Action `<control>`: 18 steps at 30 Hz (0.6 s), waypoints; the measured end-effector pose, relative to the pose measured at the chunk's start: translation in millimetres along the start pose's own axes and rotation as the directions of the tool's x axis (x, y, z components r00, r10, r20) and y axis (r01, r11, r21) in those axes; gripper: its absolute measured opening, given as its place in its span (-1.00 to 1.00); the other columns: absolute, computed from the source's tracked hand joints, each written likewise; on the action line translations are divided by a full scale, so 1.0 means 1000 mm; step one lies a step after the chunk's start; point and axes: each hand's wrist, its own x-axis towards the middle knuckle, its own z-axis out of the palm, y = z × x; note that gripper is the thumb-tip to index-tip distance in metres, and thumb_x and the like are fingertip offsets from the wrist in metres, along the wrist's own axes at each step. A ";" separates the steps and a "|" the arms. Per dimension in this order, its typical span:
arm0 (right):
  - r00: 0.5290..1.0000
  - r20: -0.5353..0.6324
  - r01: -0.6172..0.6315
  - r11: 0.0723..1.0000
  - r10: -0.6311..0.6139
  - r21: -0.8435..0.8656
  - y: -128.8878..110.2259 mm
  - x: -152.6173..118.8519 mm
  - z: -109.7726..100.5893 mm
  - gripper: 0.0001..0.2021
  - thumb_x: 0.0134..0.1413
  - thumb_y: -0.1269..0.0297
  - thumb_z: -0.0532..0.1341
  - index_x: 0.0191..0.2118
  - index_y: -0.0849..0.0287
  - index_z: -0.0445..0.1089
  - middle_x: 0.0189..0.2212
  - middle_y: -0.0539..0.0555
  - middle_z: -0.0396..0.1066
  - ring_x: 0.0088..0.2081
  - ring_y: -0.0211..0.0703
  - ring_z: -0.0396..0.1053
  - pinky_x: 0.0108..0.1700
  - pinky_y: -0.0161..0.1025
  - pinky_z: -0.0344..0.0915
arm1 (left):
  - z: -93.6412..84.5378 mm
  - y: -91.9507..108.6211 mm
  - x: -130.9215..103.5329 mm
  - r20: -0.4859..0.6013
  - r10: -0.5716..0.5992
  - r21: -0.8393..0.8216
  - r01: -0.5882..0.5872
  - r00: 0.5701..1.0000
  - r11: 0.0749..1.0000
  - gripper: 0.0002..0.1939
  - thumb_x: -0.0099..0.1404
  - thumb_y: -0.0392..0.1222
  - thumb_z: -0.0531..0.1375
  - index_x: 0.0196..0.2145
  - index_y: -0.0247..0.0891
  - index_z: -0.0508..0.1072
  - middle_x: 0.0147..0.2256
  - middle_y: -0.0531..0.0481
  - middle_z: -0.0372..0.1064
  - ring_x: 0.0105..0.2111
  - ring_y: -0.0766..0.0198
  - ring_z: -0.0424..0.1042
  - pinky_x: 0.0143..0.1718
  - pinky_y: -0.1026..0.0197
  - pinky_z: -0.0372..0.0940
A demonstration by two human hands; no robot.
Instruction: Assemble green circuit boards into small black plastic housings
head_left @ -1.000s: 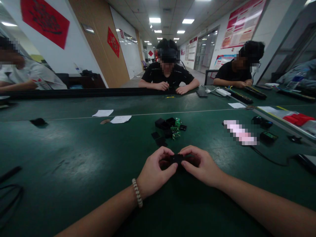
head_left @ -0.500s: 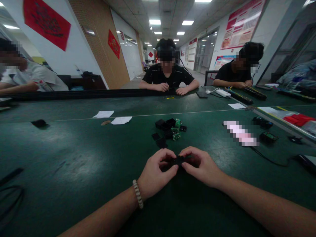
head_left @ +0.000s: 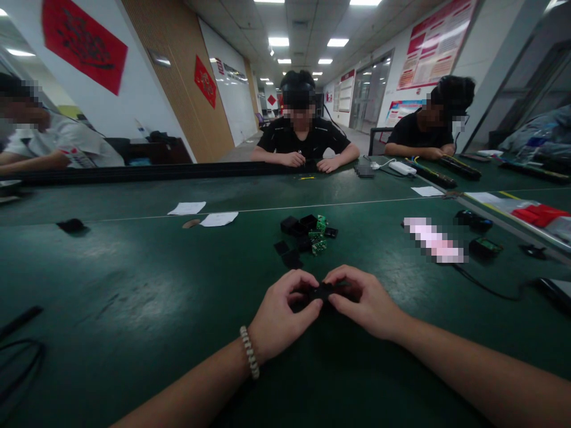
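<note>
A small black part [head_left: 322,291] sits between my two hands, low over the table; its exact kind is too dark to make out. My left hand [head_left: 288,312], with a beaded bracelet [head_left: 248,352] at the wrist, pinches its left side between thumb and fingers. From the other side my right hand [head_left: 363,300] grips it the same way. Just beyond my fingers lies a small pile of black plastic boxes [head_left: 289,224], green circuit boards [head_left: 318,245] and flat black pieces [head_left: 292,259].
White paper sheets [head_left: 219,219] lie left of the pile. A blurred-out pink device [head_left: 435,241] with a cable is on the right, near a black box with a green board [head_left: 486,247]. Black cables [head_left: 20,351] lie far left. Co-workers [head_left: 303,134] sit across the green table [head_left: 134,285].
Both hands stay in nearly the same place, still gripping the black part, which looks very slightly shifted. The pile has not moved.
</note>
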 end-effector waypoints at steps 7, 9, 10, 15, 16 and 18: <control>1.000 -0.005 0.013 1.000 -0.013 -0.003 -0.001 0.001 0.000 -0.81 0.05 0.44 0.26 -0.17 0.13 0.44 -0.17 0.08 0.44 -0.18 -0.10 0.46 -0.15 -0.13 0.44 | 0.000 -0.001 0.000 0.009 0.013 -0.005 -0.013 1.000 1.000 -0.83 0.24 -0.23 0.26 -0.19 -0.19 0.43 -0.16 -0.05 0.44 -0.16 0.15 0.51 -0.14 0.09 0.47; 1.000 -0.007 0.021 1.000 -0.021 -0.004 -0.001 0.000 0.000 -0.81 0.06 0.44 0.26 -0.17 0.13 0.44 -0.17 0.08 0.44 -0.17 -0.10 0.46 -0.16 -0.14 0.43 | 0.000 -0.001 0.000 0.011 0.014 -0.004 -0.014 1.000 1.000 -0.83 0.24 -0.22 0.25 -0.18 -0.18 0.43 -0.15 -0.05 0.44 -0.15 0.15 0.51 -0.14 0.09 0.47; 1.000 -0.011 0.025 1.000 -0.025 -0.006 0.000 0.000 0.000 -0.81 0.06 0.44 0.26 -0.17 0.13 0.44 -0.16 0.09 0.44 -0.17 -0.10 0.46 -0.15 -0.14 0.43 | 0.000 -0.001 0.000 0.011 0.014 -0.003 -0.014 1.000 1.000 -0.83 0.25 -0.21 0.25 -0.18 -0.18 0.43 -0.14 -0.05 0.44 -0.15 0.15 0.51 -0.14 0.09 0.47; 0.999 -0.024 0.032 0.999 -0.032 -0.008 0.002 -0.001 0.001 -0.80 0.05 0.46 0.25 -0.17 0.13 0.44 -0.17 0.08 0.44 -0.17 -0.10 0.46 -0.16 -0.15 0.43 | 0.001 0.000 0.000 -0.001 0.023 0.005 -0.023 1.000 1.000 -0.87 0.28 -0.19 0.22 -0.19 -0.18 0.45 -0.16 -0.04 0.45 -0.18 0.18 0.51 -0.15 0.11 0.46; 0.999 -0.025 0.035 0.999 -0.035 -0.008 0.002 -0.001 0.001 -0.80 0.05 0.46 0.25 -0.17 0.13 0.44 -0.17 0.08 0.44 -0.17 -0.10 0.46 -0.16 -0.15 0.42 | 0.001 0.000 0.000 -0.002 0.024 0.000 -0.024 1.000 1.000 -0.87 0.29 -0.19 0.22 -0.19 -0.18 0.45 -0.17 -0.03 0.45 -0.18 0.18 0.51 -0.15 0.12 0.46; 0.999 -0.029 0.046 0.999 -0.046 -0.014 0.003 -0.001 0.001 -0.80 0.05 0.46 0.26 -0.18 0.13 0.44 -0.18 0.08 0.44 -0.17 -0.11 0.46 -0.15 -0.16 0.42 | 0.001 -0.001 0.001 -0.001 0.025 -0.011 -0.025 1.000 1.000 -0.87 0.28 -0.20 0.22 -0.19 -0.18 0.45 -0.17 -0.03 0.46 -0.19 0.18 0.51 -0.15 0.13 0.46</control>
